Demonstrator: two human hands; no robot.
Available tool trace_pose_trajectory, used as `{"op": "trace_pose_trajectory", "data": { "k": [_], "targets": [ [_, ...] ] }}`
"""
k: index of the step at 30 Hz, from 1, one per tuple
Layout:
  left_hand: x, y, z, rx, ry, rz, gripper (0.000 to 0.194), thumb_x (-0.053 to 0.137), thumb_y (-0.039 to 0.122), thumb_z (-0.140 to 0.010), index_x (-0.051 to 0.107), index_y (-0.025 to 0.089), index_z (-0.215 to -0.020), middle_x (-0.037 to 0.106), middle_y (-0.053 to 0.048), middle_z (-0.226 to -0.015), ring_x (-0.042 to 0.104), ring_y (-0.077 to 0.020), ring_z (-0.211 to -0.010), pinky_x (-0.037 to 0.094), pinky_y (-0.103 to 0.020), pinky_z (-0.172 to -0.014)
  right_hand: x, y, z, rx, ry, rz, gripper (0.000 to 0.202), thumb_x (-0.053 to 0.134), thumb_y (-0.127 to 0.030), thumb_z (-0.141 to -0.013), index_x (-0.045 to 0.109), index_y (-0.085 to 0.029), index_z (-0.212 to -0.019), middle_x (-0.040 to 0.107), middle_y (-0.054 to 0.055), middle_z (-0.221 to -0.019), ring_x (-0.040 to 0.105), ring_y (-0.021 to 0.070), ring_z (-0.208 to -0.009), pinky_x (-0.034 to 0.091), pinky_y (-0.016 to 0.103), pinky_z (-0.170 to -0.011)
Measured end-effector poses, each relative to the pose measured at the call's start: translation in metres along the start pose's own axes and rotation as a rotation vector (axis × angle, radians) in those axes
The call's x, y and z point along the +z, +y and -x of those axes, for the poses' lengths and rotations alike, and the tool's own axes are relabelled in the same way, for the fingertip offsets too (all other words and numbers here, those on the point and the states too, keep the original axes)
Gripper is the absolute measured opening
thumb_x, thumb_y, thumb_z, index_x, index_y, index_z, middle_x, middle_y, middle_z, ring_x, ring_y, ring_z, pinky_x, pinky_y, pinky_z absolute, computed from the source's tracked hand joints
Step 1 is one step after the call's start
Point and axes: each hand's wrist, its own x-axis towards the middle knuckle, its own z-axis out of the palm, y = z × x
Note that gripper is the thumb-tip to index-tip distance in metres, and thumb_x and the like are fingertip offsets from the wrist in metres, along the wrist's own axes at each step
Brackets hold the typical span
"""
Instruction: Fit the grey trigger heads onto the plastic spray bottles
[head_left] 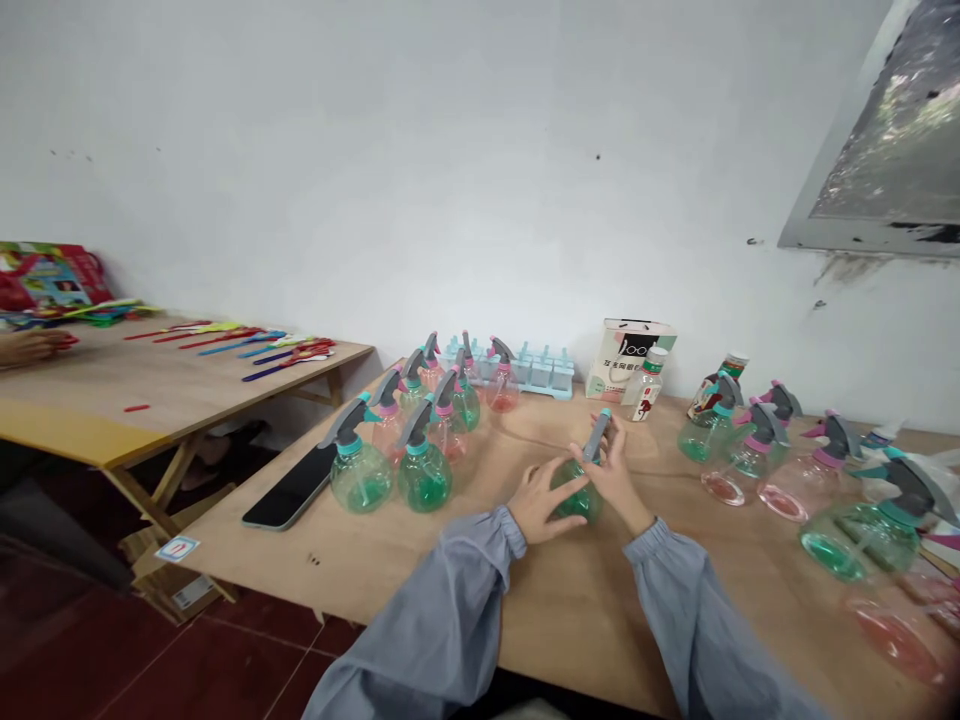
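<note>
Near the middle of the table, a green spray bottle point(583, 502) with a grey trigger head point(596, 437) is between my two hands. My left hand point(546, 498) curves around the near left side of its round body, thumb and fingers against it. At the spray head, my right hand point(616, 470) has its fingers closed around the grey trigger part. Much of the bottle is hidden behind the hands. To the left stand several green and pink spray bottles point(425, 478); more spray bottles point(795, 488) stand to the right.
A black phone point(292, 490) lies at the table's left side. Behind are a light-blue ice-pop mould point(541, 370), a printed box point(622, 350) and a small labelled bottle point(647, 385). On the other table point(225, 395) lie colourful flat pieces, with another person's hand point(34, 347) at its left.
</note>
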Motion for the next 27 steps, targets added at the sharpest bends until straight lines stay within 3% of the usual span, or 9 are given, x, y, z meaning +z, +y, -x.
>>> {"op": "trace_pose_trajectory", "data": {
  "k": [2, 4, 6, 8, 11, 13, 17, 21, 27],
  "targets": [
    [-0.004, -0.001, 0.0, 0.001, 0.11, 0.056, 0.049, 0.056, 0.048, -0.094, 0.055, 0.03, -0.14, 0.046, -0.015, -0.15, 0.045, -0.0306, -0.139, 0.036, -0.055, -0.114, -0.001, -0.001, 0.0, 0.036, -0.03, -0.053, 0.076, 0.074, -0.058, -0.077, 0.039, -0.028, -0.136, 0.053, 0.014, -0.138, 0.055, 0.0256, -0.126, 0.055, 0.043, -0.098],
    [-0.01, -0.007, -0.007, -0.089, 0.292, 0.123, 0.038, 0.048, 0.035, -0.097, 0.059, 0.027, -0.132, 0.053, -0.014, -0.141, 0.05, -0.0259, -0.135, 0.036, -0.049, -0.116, -0.006, -0.001, 0.002, 0.055, -0.004, -0.081, 0.071, 0.074, -0.057, -0.077, 0.042, -0.028, -0.134, 0.054, 0.014, -0.138, 0.056, 0.0247, -0.124, 0.058, 0.039, -0.093],
    [-0.017, -0.018, -0.022, -0.284, 0.468, 0.154, 0.035, 0.047, 0.026, -0.094, 0.06, 0.024, -0.127, 0.054, -0.013, -0.137, 0.05, -0.0245, -0.134, 0.036, -0.046, -0.116, -0.01, 0.0, 0.005, 0.069, 0.064, -0.09, 0.074, 0.074, -0.056, -0.077, 0.039, -0.029, -0.136, 0.052, 0.014, -0.141, 0.058, 0.0246, -0.123, 0.059, 0.037, -0.091],
    [-0.025, -0.031, -0.044, -0.547, 0.539, 0.142, 0.039, 0.053, 0.023, -0.088, 0.06, 0.024, -0.126, 0.047, -0.012, -0.142, 0.045, -0.0269, -0.139, 0.033, -0.047, -0.119, -0.013, 0.003, 0.008, 0.081, 0.112, -0.087, 0.078, 0.076, -0.057, -0.075, 0.037, -0.029, -0.137, 0.049, 0.015, -0.144, 0.057, 0.0255, -0.125, 0.059, 0.038, -0.092],
    [-0.035, -0.051, -0.079, -0.899, 0.395, 0.132, 0.055, 0.064, 0.027, -0.082, 0.056, 0.029, -0.136, 0.035, -0.011, -0.151, 0.038, -0.0316, -0.145, 0.031, -0.048, -0.12, -0.011, 0.008, 0.015, 0.103, 0.094, -0.066, 0.081, 0.075, -0.059, -0.074, 0.038, -0.028, -0.139, 0.047, 0.015, -0.147, 0.054, 0.0275, -0.129, 0.055, 0.043, -0.1],
    [-0.04, -0.063, -0.098, -0.987, 0.326, 0.116, 0.061, 0.065, 0.03, -0.082, 0.051, 0.033, -0.142, 0.026, -0.011, -0.159, 0.032, -0.0356, -0.148, 0.029, -0.053, -0.119, -0.009, 0.01, 0.019, 0.121, 0.058, -0.045, 0.082, 0.074, -0.06, -0.076, 0.037, -0.028, -0.142, 0.046, 0.015, -0.149, 0.055, 0.0281, -0.128, 0.05, 0.048, -0.106],
    [-0.052, -0.088, -0.121, -1.009, 0.313, 0.078, 0.063, 0.063, 0.03, -0.084, 0.049, 0.032, -0.146, 0.014, -0.012, -0.167, 0.018, -0.0412, -0.153, 0.022, -0.061, -0.121, -0.005, 0.013, 0.024, 0.126, 0.012, -0.047, 0.088, 0.074, -0.06, -0.076, 0.034, -0.028, -0.147, 0.045, 0.016, -0.15, 0.054, 0.0294, -0.13, 0.047, 0.051, -0.109],
    [-0.064, -0.112, -0.137, -0.994, 0.296, 0.054, 0.064, 0.067, 0.032, -0.083, 0.051, 0.032, -0.145, 0.023, -0.009, -0.167, 0.015, -0.0418, -0.154, 0.021, -0.061, -0.121, -0.006, 0.015, 0.029, 0.099, 0.02, -0.061, 0.087, 0.07, -0.06, -0.08, 0.032, -0.027, -0.15, 0.053, 0.016, -0.143, 0.059, 0.0281, -0.125, 0.051, 0.048, -0.105],
    [-0.061, -0.122, -0.143, -0.987, 0.239, -0.018, 0.06, 0.067, 0.027, -0.081, 0.056, 0.027, -0.141, 0.03, -0.014, -0.163, 0.021, -0.0453, -0.151, 0.021, -0.067, -0.118, -0.013, 0.017, 0.033, 0.077, -0.028, 0.003, 0.071, 0.063, -0.067, -0.082, 0.053, -0.024, -0.138, 0.064, 0.015, -0.129, 0.06, 0.0319, -0.124, 0.044, 0.056, -0.11]
  ]
}}
